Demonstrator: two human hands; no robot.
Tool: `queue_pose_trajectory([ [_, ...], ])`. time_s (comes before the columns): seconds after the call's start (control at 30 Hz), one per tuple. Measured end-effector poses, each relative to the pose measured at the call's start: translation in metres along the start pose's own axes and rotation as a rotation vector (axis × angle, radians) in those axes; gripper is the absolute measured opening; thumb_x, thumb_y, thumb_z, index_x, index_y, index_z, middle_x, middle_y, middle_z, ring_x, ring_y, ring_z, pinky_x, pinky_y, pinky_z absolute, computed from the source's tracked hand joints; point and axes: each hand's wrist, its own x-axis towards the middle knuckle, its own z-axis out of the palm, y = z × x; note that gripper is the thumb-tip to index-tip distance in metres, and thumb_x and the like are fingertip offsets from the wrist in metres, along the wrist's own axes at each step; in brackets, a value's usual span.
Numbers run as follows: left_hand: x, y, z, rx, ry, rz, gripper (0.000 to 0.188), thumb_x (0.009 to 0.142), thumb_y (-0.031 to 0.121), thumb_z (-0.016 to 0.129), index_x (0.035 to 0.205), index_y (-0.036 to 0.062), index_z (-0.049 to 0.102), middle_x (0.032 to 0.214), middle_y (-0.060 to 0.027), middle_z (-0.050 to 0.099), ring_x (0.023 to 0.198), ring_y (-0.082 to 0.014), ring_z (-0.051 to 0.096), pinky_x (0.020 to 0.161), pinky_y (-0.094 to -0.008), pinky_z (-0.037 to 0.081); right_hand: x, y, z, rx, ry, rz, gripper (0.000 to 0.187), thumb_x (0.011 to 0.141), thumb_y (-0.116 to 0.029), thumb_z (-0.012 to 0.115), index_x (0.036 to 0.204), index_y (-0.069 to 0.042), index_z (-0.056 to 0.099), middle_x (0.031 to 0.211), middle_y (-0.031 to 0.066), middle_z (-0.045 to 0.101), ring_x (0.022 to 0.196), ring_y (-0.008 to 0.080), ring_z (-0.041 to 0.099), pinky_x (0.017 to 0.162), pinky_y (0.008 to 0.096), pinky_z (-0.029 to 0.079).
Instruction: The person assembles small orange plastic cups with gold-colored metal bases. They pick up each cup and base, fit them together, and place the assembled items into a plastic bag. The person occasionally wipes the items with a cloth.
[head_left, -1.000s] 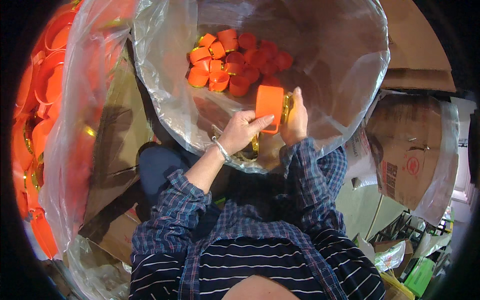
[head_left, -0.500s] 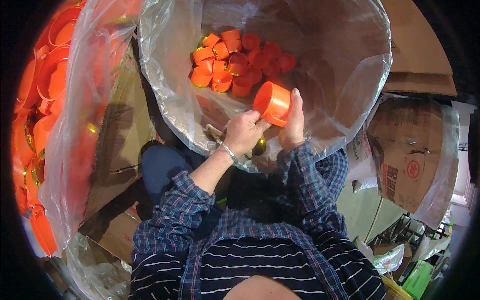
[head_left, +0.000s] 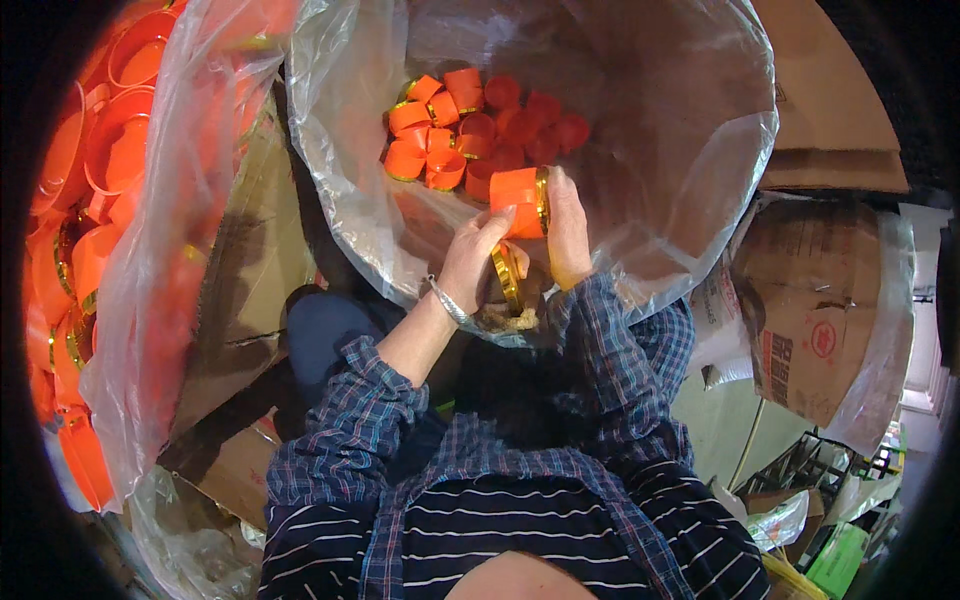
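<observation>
Over the near rim of a plastic-lined bin, both my hands are on an orange plastic cup (head_left: 516, 200) lying on its side. Shiny gold trim circles its right end. My right hand (head_left: 568, 228) is closed on that end, fingers along the trim. My left hand (head_left: 470, 258) is closed too, its thumb against the cup's lower left side. A gold band (head_left: 507, 278) hangs at the left fingers; whether they grip it I cannot tell. Deeper in the bin lies a pile of orange cups (head_left: 445, 170), several with gold trim.
The bin's clear liner (head_left: 690, 230) spreads in front of me. At left, a clear plastic bag (head_left: 150, 300) holds larger-looking orange pieces beside a cardboard panel (head_left: 250, 250). A cardboard box (head_left: 820, 310) stands at right. Black crates (head_left: 790, 465) and a green package (head_left: 838, 560) sit lower right.
The cup has turned, so its gold-trimmed end now faces my right hand rather than its open mouth showing. My left hand has shifted slightly left, and more of the gold band shows below it.
</observation>
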Motion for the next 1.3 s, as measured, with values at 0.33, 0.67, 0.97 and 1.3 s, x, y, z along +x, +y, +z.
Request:
queue_pose_trajectory([
  [0.33, 0.005, 0.006, 0.001, 0.671, 0.045, 0.102, 0.043, 0.102, 0.037, 0.051, 0.112, -0.0022, 0.065, 0.095, -0.0012, 0.066, 0.08, -0.0081, 0.057, 0.074, -0.0249, 0.047, 0.013, -0.006, -0.025, 0.234, -0.057, 0.43, 0.054, 0.098, -0.056, 0.045, 0.115, -0.007, 0.062, 0.097, 0.002, 0.066, 0.086, 0.013, 0.061, 0.078, 0.0276, 0.049],
  [0.67, 0.003, 0.013, 0.004, 0.436, -0.068, 0.037, 0.037, 0.099, 0.031, 0.059, 0.121, 0.0005, 0.059, 0.11, -0.0045, 0.064, 0.097, -0.0111, 0.062, 0.085, -0.0252, 0.05, 0.001, -0.035, -0.045, -0.157, -0.3, -0.097, 0.035, 0.088, -0.021, 0.066, 0.115, 0.0, 0.062, 0.102, 0.0053, 0.065, 0.095, 0.0123, 0.058, 0.088, 0.0281, 0.046],
  [0.97, -0.003, 0.011, 0.018, 1.08, 0.095, 0.326, 0.067, 0.07, 0.03, 0.084, 0.118, 0.0042, 0.045, 0.107, -0.0144, 0.062, 0.099, -0.028, 0.063, 0.087, -0.0399, 0.051, -0.015, -0.024, -0.023, 0.048, 0.078, -0.135, 0.035, 0.102, -0.027, 0.05, 0.126, -0.001, 0.053, 0.117, 0.0096, 0.06, 0.107, 0.0163, 0.057, 0.097, 0.0316, 0.045],
  [1.3, -0.01, 0.005, 0.021, 1.28, 0.078, 0.43, 0.061, 0.062, 0.033, 0.085, 0.103, 0.0071, 0.046, 0.091, -0.0182, 0.065, 0.087, -0.0386, 0.065, 0.077, -0.0449, 0.052, -0.018, -0.052, -0.029, -0.312, -0.238, -0.247, 0.042, 0.102, -0.035, 0.044, 0.101, 0.001, 0.065, 0.093, 0.0127, 0.065, 0.088, 0.0209, 0.061, 0.082, 0.0323, 0.047],
])
